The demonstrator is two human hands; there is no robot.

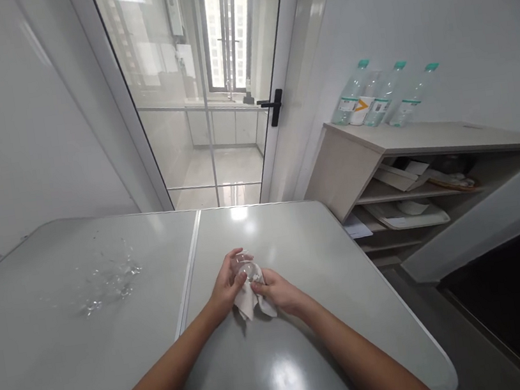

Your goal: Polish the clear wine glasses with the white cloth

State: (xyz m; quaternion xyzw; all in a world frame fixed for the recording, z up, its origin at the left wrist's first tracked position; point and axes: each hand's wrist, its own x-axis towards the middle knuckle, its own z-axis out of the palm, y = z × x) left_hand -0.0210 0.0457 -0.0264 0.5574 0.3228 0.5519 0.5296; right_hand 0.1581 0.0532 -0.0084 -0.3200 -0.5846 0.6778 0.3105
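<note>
A clear, round-mouthed glass (245, 261) is held just above the table, in the middle of the view. The fingers of my left hand (226, 288) curl around its left side, with the thumb at the near side. My right hand (279, 289) is closed on a whitish cloth (246, 304), pressing it against the right and near side of the glass. Loose ends of the cloth hang below both hands. Part of the glass is hidden by the fingers and cloth.
Splashes of clear liquid (117, 283) lie on the left half of the grey table (354, 311). A glass door (272, 108) stands behind it. To the right, a shelf unit (357, 165) holds papers and trays, with several plastic bottles (378, 107) on top.
</note>
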